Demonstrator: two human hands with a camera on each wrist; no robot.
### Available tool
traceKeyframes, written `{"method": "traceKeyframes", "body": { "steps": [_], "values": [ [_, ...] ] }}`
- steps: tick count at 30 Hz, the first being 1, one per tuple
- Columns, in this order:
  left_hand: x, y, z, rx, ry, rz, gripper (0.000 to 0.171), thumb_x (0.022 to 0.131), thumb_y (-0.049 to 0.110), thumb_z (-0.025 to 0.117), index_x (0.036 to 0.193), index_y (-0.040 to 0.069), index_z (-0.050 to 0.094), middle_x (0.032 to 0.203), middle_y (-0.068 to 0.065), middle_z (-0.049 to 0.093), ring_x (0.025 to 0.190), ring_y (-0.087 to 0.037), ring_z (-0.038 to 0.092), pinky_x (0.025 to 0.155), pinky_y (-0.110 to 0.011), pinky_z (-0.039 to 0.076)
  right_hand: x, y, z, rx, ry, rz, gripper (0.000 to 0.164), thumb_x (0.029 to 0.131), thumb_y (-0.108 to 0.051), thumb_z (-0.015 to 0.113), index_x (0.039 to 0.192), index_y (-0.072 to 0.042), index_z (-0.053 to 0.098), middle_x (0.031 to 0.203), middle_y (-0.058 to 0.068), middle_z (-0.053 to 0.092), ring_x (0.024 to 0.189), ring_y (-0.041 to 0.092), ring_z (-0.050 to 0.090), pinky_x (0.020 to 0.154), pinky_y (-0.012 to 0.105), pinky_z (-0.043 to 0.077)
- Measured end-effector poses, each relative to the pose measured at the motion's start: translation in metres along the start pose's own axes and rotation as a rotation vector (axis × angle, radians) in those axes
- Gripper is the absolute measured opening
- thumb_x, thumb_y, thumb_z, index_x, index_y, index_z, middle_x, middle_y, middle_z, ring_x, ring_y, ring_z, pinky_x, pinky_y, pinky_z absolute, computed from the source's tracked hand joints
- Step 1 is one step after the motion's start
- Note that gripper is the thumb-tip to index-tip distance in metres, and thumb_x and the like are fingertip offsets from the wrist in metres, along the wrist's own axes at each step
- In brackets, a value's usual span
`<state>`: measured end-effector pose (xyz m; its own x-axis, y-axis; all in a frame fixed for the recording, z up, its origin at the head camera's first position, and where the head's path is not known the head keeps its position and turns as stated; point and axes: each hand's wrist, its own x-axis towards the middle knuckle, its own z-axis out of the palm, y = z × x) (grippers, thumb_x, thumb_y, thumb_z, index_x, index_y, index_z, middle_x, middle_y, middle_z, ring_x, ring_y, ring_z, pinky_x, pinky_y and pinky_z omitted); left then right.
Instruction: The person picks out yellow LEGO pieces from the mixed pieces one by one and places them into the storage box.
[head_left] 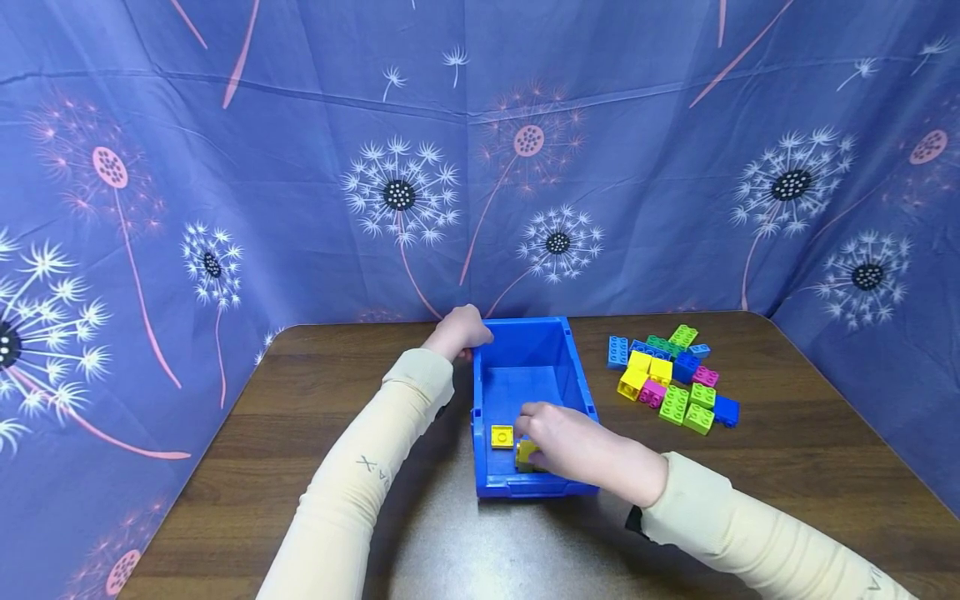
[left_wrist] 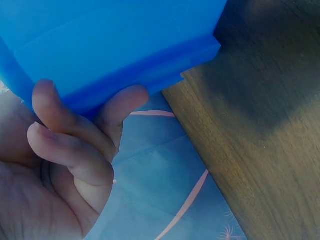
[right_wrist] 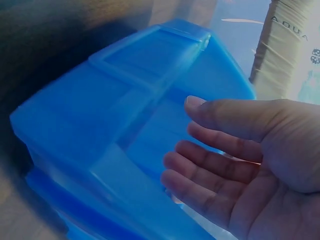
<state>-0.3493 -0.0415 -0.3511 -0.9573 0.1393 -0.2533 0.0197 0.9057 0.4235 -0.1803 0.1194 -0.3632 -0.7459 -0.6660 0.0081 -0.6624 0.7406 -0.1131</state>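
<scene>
A blue plastic bin (head_left: 517,482) sits on the table with its low front toward me. At its back left corner my left hand (head_left: 459,330) grips the rim, and the left wrist view shows curled fingers (left_wrist: 131,100) against the blue wall. Over the front right part of the bin is my right hand (head_left: 564,440). In the right wrist view its fingers are relaxed and apart, holding nothing. One yellow toy brick (head_left: 502,437) lies on the bin floor. Another yellow brick (head_left: 526,455) is just below the right fingers, partly hidden by them.
Right of the bin, several toy building bricks lie grouped on the wooden table (head_left: 315,392): yellow bricks (head_left: 632,382), green bricks (head_left: 674,403), magenta bricks (head_left: 652,393) and blue bricks (head_left: 726,410). A blue curtain (head_left: 300,167) with dandelion prints hangs behind the table.
</scene>
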Motion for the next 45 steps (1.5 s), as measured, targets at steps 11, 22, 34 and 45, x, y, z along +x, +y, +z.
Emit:
{"method": "traceKeyframes", "body": {
  "steps": [11,22,34,45],
  "values": [
    [0.007,0.0,0.0,-0.017,-0.03,-0.016,0.024,0.089,0.021,0.055,0.098,0.0,0.058,0.058,-0.01,0.06,0.065,-0.025,0.07,0.039,-0.023,0.042,-0.002,0.001,-0.016,0.006,0.055,-0.005,0.027,0.076,-0.02,0.079,0.1,-0.013,0.07,0.094,0.002,0.066,0.087,0.016,0.066,0.073,0.029,0.056],
    [0.008,-0.001,0.001,-0.004,-0.026,-0.025,0.023,0.089,0.02,0.052,0.097,0.0,0.059,0.059,-0.01,0.061,0.05,-0.02,0.063,0.042,-0.026,0.047,-0.008,0.009,-0.032,0.022,0.117,0.005,0.027,0.076,-0.02,0.079,0.1,-0.013,0.068,0.094,0.002,0.064,0.086,0.016,0.065,0.07,0.029,0.056],
    [0.004,-0.003,0.003,0.031,0.031,0.015,0.02,0.087,0.021,0.053,0.09,0.002,0.06,0.059,-0.009,0.061,0.068,-0.026,0.071,0.041,-0.026,0.047,-0.016,0.022,-0.046,-0.037,0.261,0.021,0.031,0.072,-0.016,0.081,0.1,-0.012,0.068,0.096,0.003,0.064,0.088,0.017,0.066,0.068,0.028,0.056],
    [0.003,-0.003,0.008,0.029,0.073,0.011,0.023,0.088,0.026,0.057,0.09,0.003,0.061,0.063,-0.008,0.063,0.069,-0.026,0.071,0.043,-0.027,0.049,-0.021,0.039,-0.052,-0.068,0.349,0.031,0.035,0.07,-0.013,0.083,0.102,-0.009,0.068,0.101,0.007,0.065,0.09,0.022,0.067,0.069,0.032,0.057]
  ]
}}
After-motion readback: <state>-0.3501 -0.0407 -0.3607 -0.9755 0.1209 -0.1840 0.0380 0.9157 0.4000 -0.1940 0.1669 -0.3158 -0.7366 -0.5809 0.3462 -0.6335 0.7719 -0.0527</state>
